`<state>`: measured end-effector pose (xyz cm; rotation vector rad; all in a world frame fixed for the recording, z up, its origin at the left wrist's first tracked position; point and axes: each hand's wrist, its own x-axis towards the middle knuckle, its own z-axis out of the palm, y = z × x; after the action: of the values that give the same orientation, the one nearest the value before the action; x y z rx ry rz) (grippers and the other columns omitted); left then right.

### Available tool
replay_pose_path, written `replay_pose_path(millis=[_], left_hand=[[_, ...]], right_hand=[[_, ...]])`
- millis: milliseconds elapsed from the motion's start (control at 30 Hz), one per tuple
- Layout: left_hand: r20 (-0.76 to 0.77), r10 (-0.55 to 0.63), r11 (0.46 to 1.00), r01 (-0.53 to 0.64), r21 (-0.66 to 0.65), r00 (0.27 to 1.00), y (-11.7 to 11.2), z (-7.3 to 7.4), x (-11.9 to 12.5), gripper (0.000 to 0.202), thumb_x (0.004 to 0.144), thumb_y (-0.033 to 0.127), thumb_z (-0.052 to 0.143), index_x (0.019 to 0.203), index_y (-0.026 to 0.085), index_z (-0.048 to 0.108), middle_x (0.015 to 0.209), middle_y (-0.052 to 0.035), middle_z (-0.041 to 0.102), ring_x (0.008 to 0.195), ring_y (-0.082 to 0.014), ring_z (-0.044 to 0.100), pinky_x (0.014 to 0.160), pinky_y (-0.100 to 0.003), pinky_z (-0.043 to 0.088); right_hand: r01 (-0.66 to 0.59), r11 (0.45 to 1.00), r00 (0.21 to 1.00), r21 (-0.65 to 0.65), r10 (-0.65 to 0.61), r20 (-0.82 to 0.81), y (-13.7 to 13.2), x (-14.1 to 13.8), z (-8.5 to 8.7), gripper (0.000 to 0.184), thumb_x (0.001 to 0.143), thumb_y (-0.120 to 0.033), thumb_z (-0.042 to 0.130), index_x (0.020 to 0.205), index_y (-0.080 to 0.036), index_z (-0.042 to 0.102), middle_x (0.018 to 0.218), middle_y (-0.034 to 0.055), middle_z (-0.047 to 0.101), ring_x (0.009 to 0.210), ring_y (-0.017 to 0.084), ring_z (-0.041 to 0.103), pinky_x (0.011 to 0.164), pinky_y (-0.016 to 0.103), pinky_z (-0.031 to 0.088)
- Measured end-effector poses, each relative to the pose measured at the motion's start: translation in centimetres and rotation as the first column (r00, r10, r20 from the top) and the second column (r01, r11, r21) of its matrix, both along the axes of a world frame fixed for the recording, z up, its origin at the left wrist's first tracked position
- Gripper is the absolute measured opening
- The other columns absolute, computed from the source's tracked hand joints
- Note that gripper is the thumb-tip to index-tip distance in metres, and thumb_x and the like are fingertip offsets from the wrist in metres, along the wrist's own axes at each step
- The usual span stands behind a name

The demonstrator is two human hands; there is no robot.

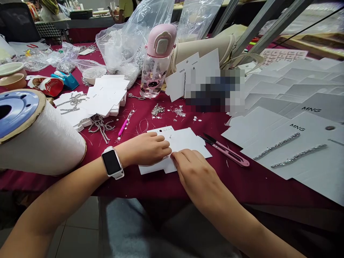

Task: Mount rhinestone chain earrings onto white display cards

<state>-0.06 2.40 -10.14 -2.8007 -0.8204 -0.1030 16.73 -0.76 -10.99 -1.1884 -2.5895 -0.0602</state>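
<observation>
Surface: a table (242, 186) covered in burgundy cloth, scattered with loose silver rhinestones.

Room: pale floor tiles (80, 229) show below the table edge. Behind it stands a second table (80, 22), with a co-worker (125, 9) in a yellow shirt at the far side.

Left hand: the left hand (142, 148), with a smartwatch (112, 162) on its wrist, lies curved over the top edge of the white die-cut card (185, 150), fingers touching it.

Right hand: the right hand (195, 173) rests on the card's lower right part, its fingertips (176, 156) pressing near the centre.

Grip: neither hand is clenched, and both lie on the card; whether either pinches it from beneath is hidden.

Card: flat on the table, directly in front of the person, between both hands.

Containers: two large clear plastic bags stand at the back; the nearer one (118, 46) holds silver rhinestone chain (131, 73).

Tools: one pair of pink thread snips (228, 152) just right of the card; one pink pick (124, 124) to its upper left.

Cards: one stack of blank cards (107, 95); many MNG-printed cards (295, 143) at right, the nearest bearing two rhinestone strips (276, 146).

Other: one pink-lidded water bottle (156, 61); one large white thread cone (40, 136).
</observation>
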Motion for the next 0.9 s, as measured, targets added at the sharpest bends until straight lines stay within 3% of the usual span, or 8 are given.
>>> replay_pose_path(millis=[200, 400, 533, 600, 700, 900], left_hand=[[-0.011, -0.019, 1.0, 0.019, 0.005, 1.0, 0.1, 0.2, -0.1, 0.02, 0.087, 0.021, 0.037, 0.076, 0.017, 0.052, 0.076, -0.0015, 0.057, 0.069, -0.0137, 0.048, 0.065, -0.029, 0.032], [-0.012, -0.026, 1.0, 0.026, -0.001, 1.0, 0.2, 0.1, 0.0, 0.021, 0.087, 0.021, 0.036, 0.075, 0.017, 0.052, 0.075, -0.0012, 0.057, 0.068, -0.0136, 0.048, 0.063, -0.028, 0.033], [-0.004, -0.017, 1.0, 0.017, -0.003, 1.0, 0.1, 0.0, -0.1, 0.021, 0.087, 0.021, 0.036, 0.076, 0.017, 0.053, 0.075, -0.0014, 0.057, 0.069, -0.0141, 0.049, 0.065, -0.029, 0.033], [-0.002, -0.015, 1.0, 0.015, -0.013, 1.0, 0.2, -0.1, -0.1, 0.02, 0.086, 0.021, 0.036, 0.076, 0.017, 0.052, 0.075, -0.0017, 0.057, 0.069, -0.0141, 0.049, 0.065, -0.029, 0.034], [0.007, -0.012, 0.999, 0.012, -0.041, 1.0, 0.2, -0.2, -0.1, 0.019, 0.086, 0.023, 0.037, 0.076, 0.016, 0.052, 0.076, -0.0021, 0.057, 0.069, -0.0144, 0.049, 0.064, -0.028, 0.035], [0.027, 0.014, 0.997, -0.012, -0.071, 1.0, 0.3, -0.5, 0.1, 0.019, 0.085, 0.023, 0.036, 0.075, 0.016, 0.051, 0.075, -0.0036, 0.056, 0.069, -0.0148, 0.05, 0.063, -0.028, 0.036]], right_hand=[[-0.02, 0.996, 1.0, -0.09, 0.02, -0.001, -0.1, 0.4, 0.3, 0.026, 0.073, 0.002, 0.032, 0.068, -0.015, 0.05, 0.069, 0.0069, 0.049, 0.066, 0.018, 0.041, 0.061, 0.03, 0.035], [-0.047, 0.994, 0.997, -0.097, 0.053, 0.059, 0.3, 0.5, 0.4, 0.025, 0.074, 0.001, 0.031, 0.066, -0.016, 0.048, 0.069, 0.0067, 0.048, 0.064, 0.018, 0.041, 0.058, 0.029, 0.033], [-0.046, 0.995, 0.998, -0.094, 0.042, -0.046, 0.9, 0.8, 0.1, 0.019, 0.082, -0.01, 0.035, 0.071, -0.016, 0.049, 0.071, 0.0052, 0.051, 0.065, 0.017, 0.045, 0.059, 0.028, 0.035], [-0.002, 0.998, 0.99, -0.068, -0.008, -0.139, 0.9, 0.9, -0.2, 0.012, 0.085, -0.02, 0.04, 0.08, -0.015, 0.05, 0.074, 0.0047, 0.053, 0.068, 0.017, 0.048, 0.06, 0.028, 0.037], [0.105, 0.994, 0.98, -0.024, -0.108, -0.169, 0.5, 0.7, -0.8, 0.017, 0.082, -0.03, 0.047, 0.087, -0.015, 0.051, 0.077, 0.0053, 0.055, 0.071, 0.019, 0.049, 0.063, 0.03, 0.038], [0.247, 0.966, 0.962, -0.081, -0.255, -0.102, -0.1, -0.4, -1.3, 0.006, 0.079, -0.017, 0.049, 0.073, -0.016, 0.051, 0.073, 0.004, 0.056, 0.067, 0.019, 0.048, 0.061, 0.03, 0.035]])
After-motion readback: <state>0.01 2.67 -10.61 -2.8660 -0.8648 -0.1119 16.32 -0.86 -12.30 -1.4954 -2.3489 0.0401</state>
